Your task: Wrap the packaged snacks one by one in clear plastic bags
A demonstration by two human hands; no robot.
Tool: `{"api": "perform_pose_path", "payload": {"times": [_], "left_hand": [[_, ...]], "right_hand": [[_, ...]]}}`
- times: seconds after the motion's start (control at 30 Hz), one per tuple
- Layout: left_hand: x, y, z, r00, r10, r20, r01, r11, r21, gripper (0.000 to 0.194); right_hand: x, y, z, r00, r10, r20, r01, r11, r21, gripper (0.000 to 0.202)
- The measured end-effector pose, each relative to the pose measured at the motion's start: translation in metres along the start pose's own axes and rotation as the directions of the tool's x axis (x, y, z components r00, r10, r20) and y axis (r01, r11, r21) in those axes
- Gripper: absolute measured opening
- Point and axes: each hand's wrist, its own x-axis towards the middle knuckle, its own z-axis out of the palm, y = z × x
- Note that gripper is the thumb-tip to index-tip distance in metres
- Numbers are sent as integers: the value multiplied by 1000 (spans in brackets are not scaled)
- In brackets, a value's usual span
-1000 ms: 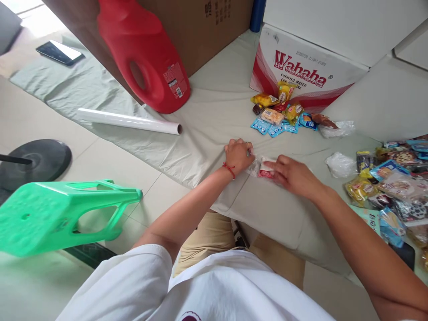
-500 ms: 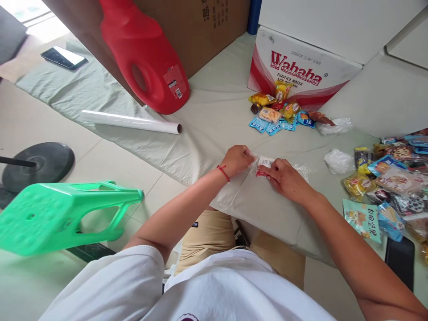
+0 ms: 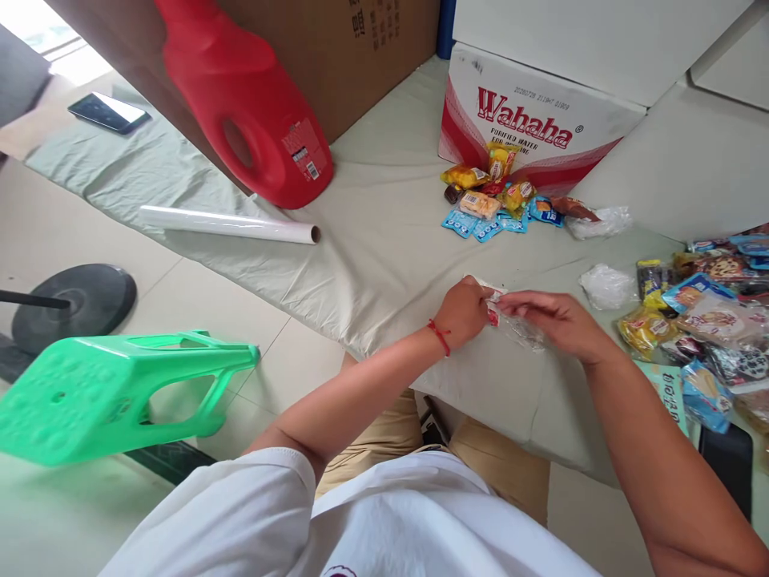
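Observation:
My left hand (image 3: 464, 312), with a red string on its wrist, is closed on a small red-and-white snack packet (image 3: 493, 316) that it largely covers. My right hand (image 3: 565, 322) pinches clear plastic film (image 3: 521, 330) at the packet's right side. A loose flap of this film trails below the right fingers on the cloth. Beyond the hands, a pile of wrapped snacks (image 3: 479, 205) lies against the Wahaha carton (image 3: 529, 120). A crumpled ball of clear film (image 3: 608, 287) rests to the right of my right hand.
A red jug (image 3: 270, 152) and a white film roll (image 3: 228, 224) stand and lie at left on the cloth-covered table (image 3: 384, 240). Many more snacks (image 3: 714, 320) and a black phone (image 3: 726, 465) are at right. A green stool (image 3: 90, 393) is on the floor.
My left hand has moved right, over the packet. My right hand has let go of the packet's right side and shifted right, now pinching the film there.

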Motion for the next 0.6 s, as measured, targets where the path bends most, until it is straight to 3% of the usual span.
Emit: {"api": "perform_pose_path", "payload": {"times": [0.03,0.1,0.13,0.17,0.23,0.3,0.37,0.47,0.6], "left_hand": [[-3,-1,5,1000,27,3,-27,992,119,38],[-8,1,13,1000,29,12,-31,953,303,43],[-11,2,16,1000,22,17,-27,928,373,43],[-13,4,19,1000,19,19,-25,903,429,41],[-17,8,23,999,29,13,-32,860,510,37],[-20,8,27,998,59,-6,-46,833,551,36],[-22,5,31,995,98,-25,-66,818,572,37],[-26,-3,36,987,158,-43,-101,795,599,40],[-32,-9,40,979,203,-28,-139,758,638,43]], "right_hand": [[1,3,-7,986,55,-160,-54,998,12,34],[7,12,-16,880,96,-464,-159,982,-99,32],[11,17,-19,840,101,-533,-233,954,-187,33],[13,22,-20,835,124,-536,-310,911,-273,35],[15,30,-19,881,233,-411,-409,812,-416,38],[9,34,-16,914,315,-256,-405,758,-511,35],[-1,32,-14,935,305,-182,-354,750,-558,28],[-14,17,-17,933,320,-166,-359,786,-503,23],[0,-11,-12,901,403,-159,-430,874,-225,30]]}}
